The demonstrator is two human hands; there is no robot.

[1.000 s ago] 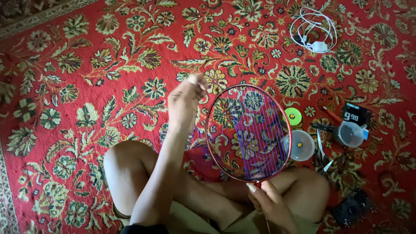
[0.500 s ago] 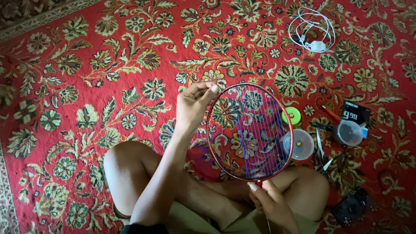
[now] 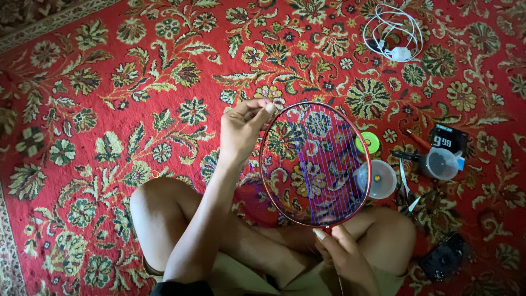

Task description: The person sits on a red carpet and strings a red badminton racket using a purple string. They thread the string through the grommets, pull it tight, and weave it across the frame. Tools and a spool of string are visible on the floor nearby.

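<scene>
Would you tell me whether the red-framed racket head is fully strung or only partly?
Partly strung: the red-framed racket head shows only lengthwise purple strings, with no crosswise ones visible and the carpet plain between them.

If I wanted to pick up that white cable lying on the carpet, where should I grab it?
Probably at the small white block where the white cable loops gather. Come straight down from above: the bundle lies flat on the red carpet with open floor around it, and loose loops alone would likely slip or unravel.
</scene>
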